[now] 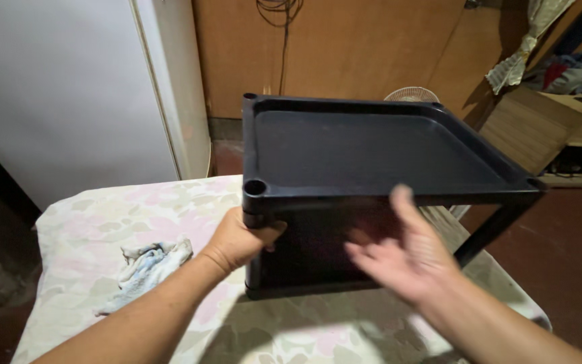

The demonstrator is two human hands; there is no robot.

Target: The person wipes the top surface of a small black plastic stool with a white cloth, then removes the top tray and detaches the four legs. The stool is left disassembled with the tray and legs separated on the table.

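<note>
A black plastic rack (pixel 372 155) stands on the table (pixel 102 209), which has a flowery cloth over it. The left hand (pixel 240 239) is wrapped tight around the rack's front corner post, just under the top tray. The right hand (pixel 405 259) is open with its fingers spread, in front of the rack, and holds nothing. It looks blurry, so I cannot tell if it touches the rack.

The rack looks stiff and light, and maybe a bit smooth and slippery. The corner posts look like good spots to grab.

A crumpled rag (pixel 146 266) lies on the table near the left arm. The rack's lower part is dark and hard to see. Its back legs are hidden.
</note>
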